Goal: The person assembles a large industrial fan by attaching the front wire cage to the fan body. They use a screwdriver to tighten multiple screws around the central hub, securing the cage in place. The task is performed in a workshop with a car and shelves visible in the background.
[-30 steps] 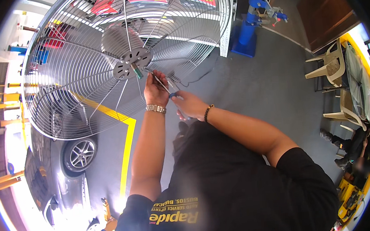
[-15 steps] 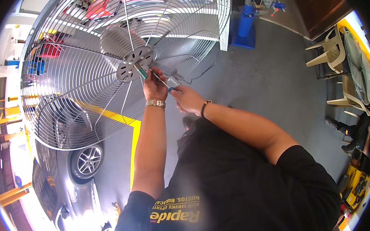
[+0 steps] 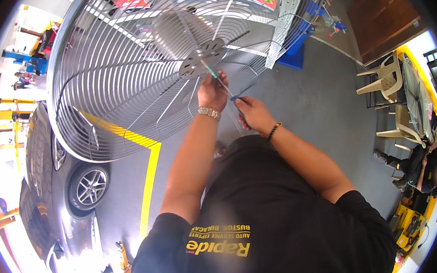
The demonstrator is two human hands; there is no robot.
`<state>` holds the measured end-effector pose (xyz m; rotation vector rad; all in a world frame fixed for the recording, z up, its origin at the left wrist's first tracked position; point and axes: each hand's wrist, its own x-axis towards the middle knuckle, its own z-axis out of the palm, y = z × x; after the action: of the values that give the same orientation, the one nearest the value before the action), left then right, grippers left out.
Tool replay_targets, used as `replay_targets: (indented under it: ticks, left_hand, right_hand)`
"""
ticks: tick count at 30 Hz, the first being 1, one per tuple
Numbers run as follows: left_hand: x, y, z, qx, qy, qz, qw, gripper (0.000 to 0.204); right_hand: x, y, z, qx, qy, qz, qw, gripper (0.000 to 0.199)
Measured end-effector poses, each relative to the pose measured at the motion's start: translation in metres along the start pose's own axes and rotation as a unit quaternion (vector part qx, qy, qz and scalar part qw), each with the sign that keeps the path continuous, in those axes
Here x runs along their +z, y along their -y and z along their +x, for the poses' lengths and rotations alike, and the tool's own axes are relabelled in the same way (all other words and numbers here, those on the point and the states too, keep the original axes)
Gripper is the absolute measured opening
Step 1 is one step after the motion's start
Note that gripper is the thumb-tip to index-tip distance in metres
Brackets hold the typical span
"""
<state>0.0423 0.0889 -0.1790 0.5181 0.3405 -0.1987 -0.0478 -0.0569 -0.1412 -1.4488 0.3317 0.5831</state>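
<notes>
A: On your far left a dark car [image 3: 53, 163] is parked by the yellow floor line [image 3: 150, 177], and the big wire fan guard [image 3: 123, 77] stands over both. Why hold it there?

B: Your left hand [image 3: 213, 92] is closed round the upper shaft of the green-handled screwdriver [image 3: 213, 73], just under the round hub plate [image 3: 203, 59]. That steadies the tip against the plate, I'd judge.

A: And your right hand [image 3: 252, 115]?

B: It's lower, fingers wrapped on the tool's blue end [image 3: 236, 97], so it looks like the turning hand. The two hands are near each other, not touching.

A: What crowds you?

B: The guard's wires fan out round the hub on every side. Further right, a blue stand [image 3: 293, 50], then pale plastic chairs [image 3: 384, 82] well apart from you, and a seated person [image 3: 413, 166] at the edge.
</notes>
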Motion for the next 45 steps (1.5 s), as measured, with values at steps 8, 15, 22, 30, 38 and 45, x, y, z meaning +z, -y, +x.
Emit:
replay_targets:
  ticks: [8, 15, 22, 30, 38, 45]
  left_hand:
    - [0.002, -0.002, -0.002, -0.025, 0.004, -0.087, 0.996, 0.016]
    - [0.008, -0.002, -0.008, -0.041, 0.002, -0.086, 0.995, 0.016]
    - [0.008, -0.006, -0.007, -0.003, -0.032, -0.008, 0.999, 0.011]
    - [0.014, 0.0, 0.0, 0.048, -0.105, 0.023, 0.993, 0.018]
    - [-0.004, 0.0, 0.013, 0.029, -0.112, 0.054, 0.992, 0.013]
    - [-0.02, -0.024, 0.02, 0.0, -0.026, 0.15, 0.988, 0.011]
  right_hand:
    - [0.009, 0.017, -0.014, 0.013, -0.033, -0.013, 0.999, 0.034]
    - [0.0, 0.017, -0.014, 0.044, 0.009, 0.129, 0.991, 0.028]
    - [-0.008, 0.013, -0.007, 0.094, 0.088, 0.223, 0.966, 0.03]
    - [0.003, -0.002, -0.037, -0.027, -0.055, -0.01, 0.998, 0.045]
    - [-0.004, -0.021, -0.04, -0.058, -0.103, 0.165, 0.979, 0.024]
    - [0.0, -0.022, -0.033, -0.018, -0.086, 0.212, 0.973, 0.028]
